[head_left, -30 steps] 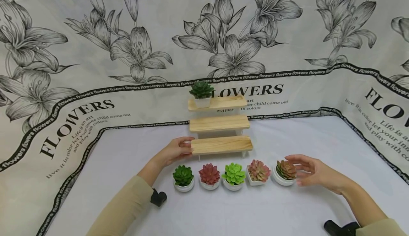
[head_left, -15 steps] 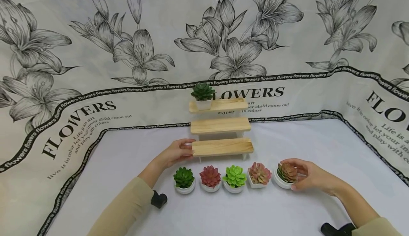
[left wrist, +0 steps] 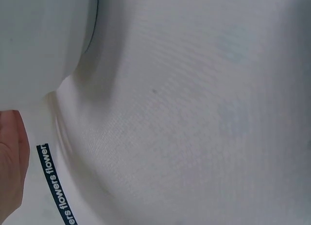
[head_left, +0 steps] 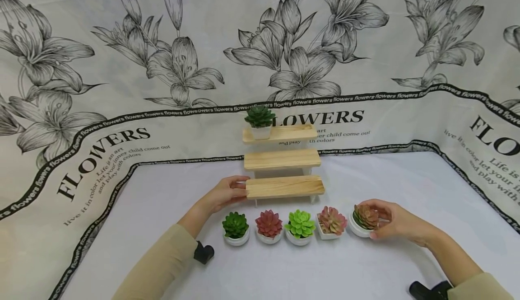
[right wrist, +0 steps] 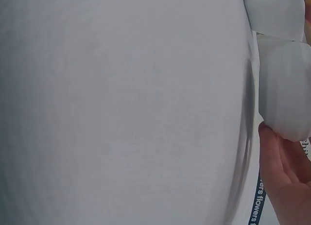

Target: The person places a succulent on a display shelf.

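My right hand [head_left: 400, 222] pinches a potted brownish-pink succulent [head_left: 365, 217] at the right end of a row, thumb in front and fingers behind. In the right wrist view, the thumb and fingers meet the side of its white pot [right wrist: 284, 89]. My left hand [head_left: 225, 193] holds the left end of the lowest board of a three-step wooden stand [head_left: 284, 187]. Only part of that hand [left wrist: 10, 162] shows in the left wrist view, beyond a white pot [left wrist: 39, 45]. A dark green succulent [head_left: 260, 117] in a white pot stands at the left of the top board.
Left of the held pot are a square-potted pink succulent [head_left: 331, 222], a bright green one [head_left: 300, 225], a red one [head_left: 269, 224] and a dark green one [head_left: 235, 226]. They stand on a white cloth [head_left: 284, 273] before the stand. A flower-printed backdrop [head_left: 195, 128] rises behind.
My right hand has moved left and closed its thumb and fingers on the brownish-pink succulent's pot. The left hand keeps its place at the stand. The head view has shifted slightly.
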`<state>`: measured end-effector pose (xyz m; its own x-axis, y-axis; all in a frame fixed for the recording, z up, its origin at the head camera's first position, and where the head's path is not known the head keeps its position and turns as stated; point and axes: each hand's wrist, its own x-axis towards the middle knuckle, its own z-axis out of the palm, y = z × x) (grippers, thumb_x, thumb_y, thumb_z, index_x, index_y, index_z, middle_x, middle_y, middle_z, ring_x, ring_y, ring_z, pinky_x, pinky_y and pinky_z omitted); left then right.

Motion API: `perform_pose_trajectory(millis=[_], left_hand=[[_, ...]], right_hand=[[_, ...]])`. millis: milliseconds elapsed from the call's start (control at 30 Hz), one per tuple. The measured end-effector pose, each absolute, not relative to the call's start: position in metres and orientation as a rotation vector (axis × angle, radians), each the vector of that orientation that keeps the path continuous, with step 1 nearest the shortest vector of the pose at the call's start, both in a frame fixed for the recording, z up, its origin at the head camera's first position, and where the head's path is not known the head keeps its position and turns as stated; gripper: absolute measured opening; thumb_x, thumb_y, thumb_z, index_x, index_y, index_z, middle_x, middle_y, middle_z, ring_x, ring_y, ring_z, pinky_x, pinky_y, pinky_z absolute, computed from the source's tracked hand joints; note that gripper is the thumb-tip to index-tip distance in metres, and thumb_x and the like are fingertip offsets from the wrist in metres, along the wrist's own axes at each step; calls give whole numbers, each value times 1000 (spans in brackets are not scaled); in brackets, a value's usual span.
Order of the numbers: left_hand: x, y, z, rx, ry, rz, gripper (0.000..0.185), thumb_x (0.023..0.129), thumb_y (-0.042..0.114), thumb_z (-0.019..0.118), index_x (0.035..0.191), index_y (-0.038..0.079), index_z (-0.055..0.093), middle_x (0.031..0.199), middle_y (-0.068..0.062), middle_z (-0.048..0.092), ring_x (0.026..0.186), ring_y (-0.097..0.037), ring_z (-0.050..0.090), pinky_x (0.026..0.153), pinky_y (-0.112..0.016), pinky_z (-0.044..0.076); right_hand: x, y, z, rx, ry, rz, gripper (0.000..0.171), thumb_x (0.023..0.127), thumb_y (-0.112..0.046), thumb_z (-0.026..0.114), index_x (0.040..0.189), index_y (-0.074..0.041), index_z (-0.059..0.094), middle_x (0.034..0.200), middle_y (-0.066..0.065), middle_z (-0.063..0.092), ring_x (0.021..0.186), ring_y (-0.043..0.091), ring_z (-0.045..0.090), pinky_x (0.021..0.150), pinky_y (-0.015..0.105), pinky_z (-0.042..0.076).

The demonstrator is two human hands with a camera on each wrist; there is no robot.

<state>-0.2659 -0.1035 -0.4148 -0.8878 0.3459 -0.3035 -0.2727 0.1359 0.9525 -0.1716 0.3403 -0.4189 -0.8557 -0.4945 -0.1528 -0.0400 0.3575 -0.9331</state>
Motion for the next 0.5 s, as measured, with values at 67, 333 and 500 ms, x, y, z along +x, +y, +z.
perform_pose_trajectory(millis=[67, 333, 500], left_hand=[[-266, -104, -415, 72, 1965, 1801, 50, 88, -5, 58, 136, 0, 44, 117, -18, 50, 95, -20, 56, 89, -33, 52], [-266, -105, -415, 59, 1961, 1799, 50, 88, -5, 58, 136, 1, 44, 116, -16, 50, 94, -19, 55, 89, -32, 52], [-266, -105, -415, 65, 1947, 1810, 50, 88, -5, 58, 135, 0, 45, 116, -17, 50, 94, -19, 56, 90, -34, 51]], right_hand=[[-173, 339, -418, -470, 2220, -1510, 63, 75, -2, 73, 129, 6, 41, 118, -9, 56, 103, 4, 53, 85, 19, 48], [-175, 337, -407, -451, 2253, -1524, 66, 78, -3, 71, 132, 9, 36, 117, -5, 54, 102, 2, 51, 82, 20, 49], [-176, 336, -397, -411, 2307, -1506, 67, 80, -4, 70, 134, 9, 33, 119, -6, 51, 103, -1, 49, 79, 21, 49]])
